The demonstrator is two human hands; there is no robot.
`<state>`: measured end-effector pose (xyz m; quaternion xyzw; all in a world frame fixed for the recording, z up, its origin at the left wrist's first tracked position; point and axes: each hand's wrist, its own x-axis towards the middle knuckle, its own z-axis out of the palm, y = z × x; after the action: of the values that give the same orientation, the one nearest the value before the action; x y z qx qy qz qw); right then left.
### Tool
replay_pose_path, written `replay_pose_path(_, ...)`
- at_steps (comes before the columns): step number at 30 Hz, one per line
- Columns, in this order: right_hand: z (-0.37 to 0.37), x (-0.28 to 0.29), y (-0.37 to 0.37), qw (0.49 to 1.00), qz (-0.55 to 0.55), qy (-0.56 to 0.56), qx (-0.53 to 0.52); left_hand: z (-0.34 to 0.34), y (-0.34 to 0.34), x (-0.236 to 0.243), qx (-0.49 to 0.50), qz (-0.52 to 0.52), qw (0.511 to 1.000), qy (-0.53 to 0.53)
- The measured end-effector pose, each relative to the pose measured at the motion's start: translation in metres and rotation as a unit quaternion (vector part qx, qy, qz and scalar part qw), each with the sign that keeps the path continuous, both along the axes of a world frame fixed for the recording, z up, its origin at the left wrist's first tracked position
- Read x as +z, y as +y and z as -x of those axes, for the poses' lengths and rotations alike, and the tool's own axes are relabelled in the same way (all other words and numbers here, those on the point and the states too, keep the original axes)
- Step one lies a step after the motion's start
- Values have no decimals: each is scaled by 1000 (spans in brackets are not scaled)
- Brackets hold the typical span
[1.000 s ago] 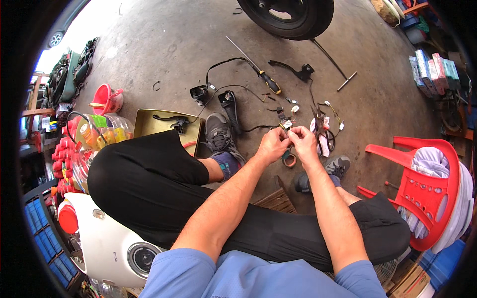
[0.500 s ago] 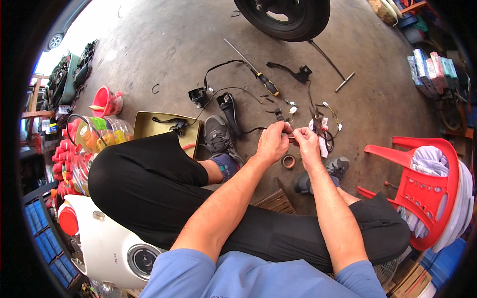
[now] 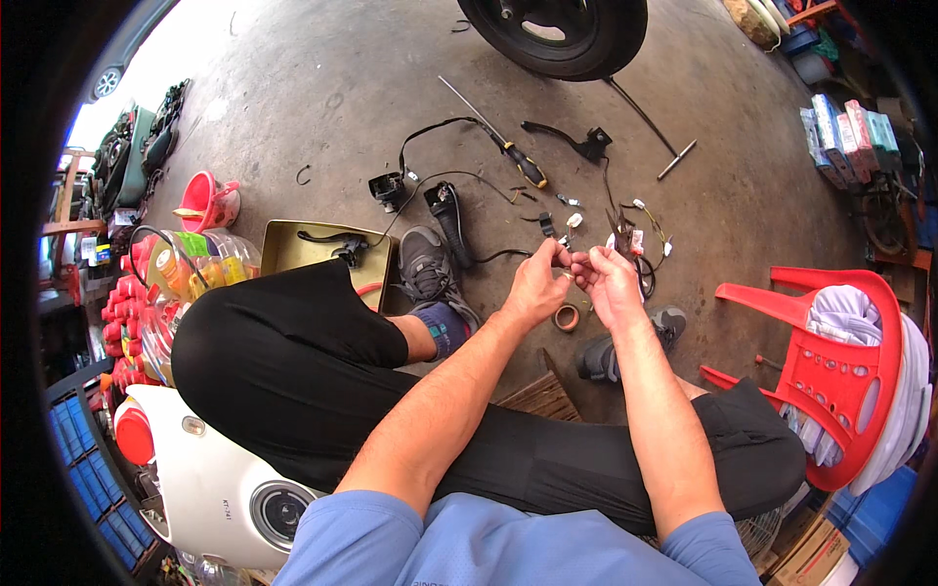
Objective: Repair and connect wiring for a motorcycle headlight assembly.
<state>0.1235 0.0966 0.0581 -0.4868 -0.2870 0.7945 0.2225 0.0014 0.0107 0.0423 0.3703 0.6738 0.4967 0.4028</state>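
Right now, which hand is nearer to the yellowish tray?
Left. The left hand is right of the tray, past the shoe; the right hand is farther right, beside the left one.

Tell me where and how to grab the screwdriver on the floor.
I'd take the screwdriver by its thick black-and-yellow handle, coming from your near side and from above: it lies flat, handle end toward you, while the thin shaft points away to the left.

And there it was on my distant feed: a light-blue short-sleeved T-shirt [image 3: 508, 547], small print low on the front! Below, I saw loose black trousers [image 3: 283, 327], a dark-blue sock [image 3: 447, 329] with lighter marks, and grey lace-up sneakers [image 3: 426, 262]!
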Motion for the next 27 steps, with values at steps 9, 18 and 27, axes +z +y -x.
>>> replay_pose_path(9, -3, -2, 0, 997, -44, -49, -33, 8, 2, -29, 92, -5, 961, -262)
replay_pose_path(18, -7, -17, -3, 988, -37, -71, -130, 7, 0, -31, 62, -12, 963, -260)
replay_pose_path(27, 2, -10, -7, 992, -89, -60, 62, 8, -1, -5, 59, 14, 975, -213)
